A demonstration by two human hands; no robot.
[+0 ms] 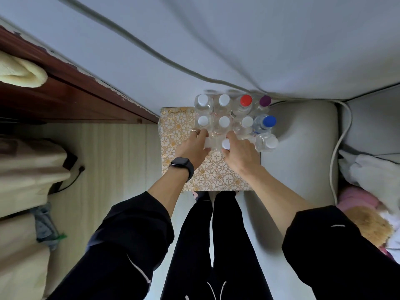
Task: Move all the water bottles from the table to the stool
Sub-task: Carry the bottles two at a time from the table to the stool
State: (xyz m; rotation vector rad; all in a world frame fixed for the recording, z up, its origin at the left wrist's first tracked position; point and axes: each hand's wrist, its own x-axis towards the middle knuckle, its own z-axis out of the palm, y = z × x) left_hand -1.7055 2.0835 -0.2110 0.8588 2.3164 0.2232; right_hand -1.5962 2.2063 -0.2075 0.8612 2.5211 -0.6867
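Several clear water bottles stand packed together on a gold floral-patterned top (173, 126). Most have white caps; one has a red cap (246, 100), one a purple cap (265, 101) and one a blue cap (269, 121). My left hand (193, 148), with a ring and a black watch, curls round a white-capped bottle (208, 144) at the front of the group. Beside it, my right hand (239, 153) grips another white-capped bottle (226, 144). Both bottles are partly hidden by my fingers. Another white-capped bottle (270, 143) stands at the front right corner.
A grey padded seat (303, 148) lies to the right of the patterned top, with a white cable (334, 156) along its side. A dark wooden frame (75, 87) and bedding are at the left, pale wood floor (108, 159) below it. My legs stand just before the top.
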